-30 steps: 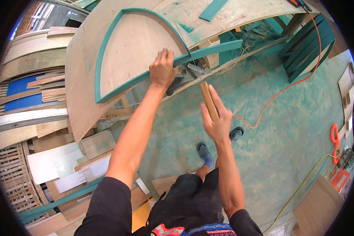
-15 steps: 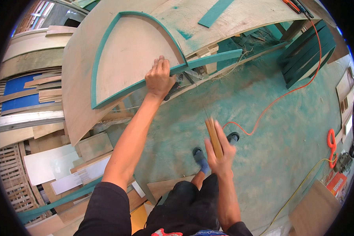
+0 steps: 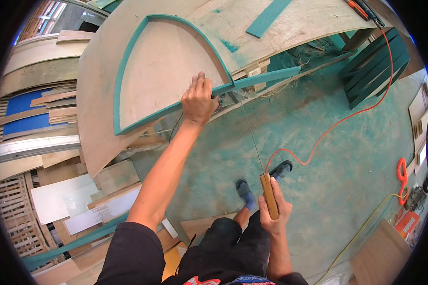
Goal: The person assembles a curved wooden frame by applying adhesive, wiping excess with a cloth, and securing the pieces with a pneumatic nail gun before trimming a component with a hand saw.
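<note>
A teal-edged frame [image 3: 150,117], pointed at the far end, lies on the plywood table [image 3: 100,104]. My left hand [image 3: 199,102] is clamped over its near edge strip, fingers on top and thumb below. Right of that hand, a teal strip end [image 3: 267,77] sticks out past the frame's corner. My right hand [image 3: 279,211] grips the wooden handle of a handsaw [image 3: 269,195], low in front of my legs. The saw's thin blade points away from me, and its far end reaches the strip by the corner. Whether the blade sits in a cut is too fine to tell.
A loose teal strip [image 3: 268,18] lies on the table. An orange cord [image 3: 337,121] runs from a tool at the table's far right down to the floor by my feet. A dark slatted piece [image 3: 373,71] stands at right. Stacked boards [image 3: 43,71] fill the left side.
My right hand has drawn the saw back toward my body, and more of the blade shows. My left hand keeps its hold on the frame. The whole view has shifted slightly.
</note>
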Demonstrator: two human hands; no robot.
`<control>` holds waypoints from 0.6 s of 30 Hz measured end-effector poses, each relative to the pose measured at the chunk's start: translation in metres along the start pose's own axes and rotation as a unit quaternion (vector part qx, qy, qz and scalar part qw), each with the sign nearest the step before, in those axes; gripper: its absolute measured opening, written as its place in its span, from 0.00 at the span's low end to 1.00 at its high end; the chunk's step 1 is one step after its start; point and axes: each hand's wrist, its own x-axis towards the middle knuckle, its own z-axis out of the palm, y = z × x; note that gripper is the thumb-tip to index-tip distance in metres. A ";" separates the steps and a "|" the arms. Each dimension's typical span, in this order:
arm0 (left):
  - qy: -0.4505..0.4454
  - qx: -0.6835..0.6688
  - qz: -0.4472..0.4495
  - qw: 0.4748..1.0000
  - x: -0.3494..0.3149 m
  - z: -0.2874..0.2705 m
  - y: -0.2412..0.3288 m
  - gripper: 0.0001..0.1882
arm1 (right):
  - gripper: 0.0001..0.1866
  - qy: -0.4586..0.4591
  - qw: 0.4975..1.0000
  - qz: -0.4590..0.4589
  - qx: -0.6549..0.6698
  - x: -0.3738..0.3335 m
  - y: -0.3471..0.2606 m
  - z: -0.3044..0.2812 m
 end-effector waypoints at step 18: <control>0.016 -0.018 0.008 1.000 0.004 0.000 0.001 0.19 | 0.33 -0.006 0.997 0.059 0.057 0.072 0.021 0.062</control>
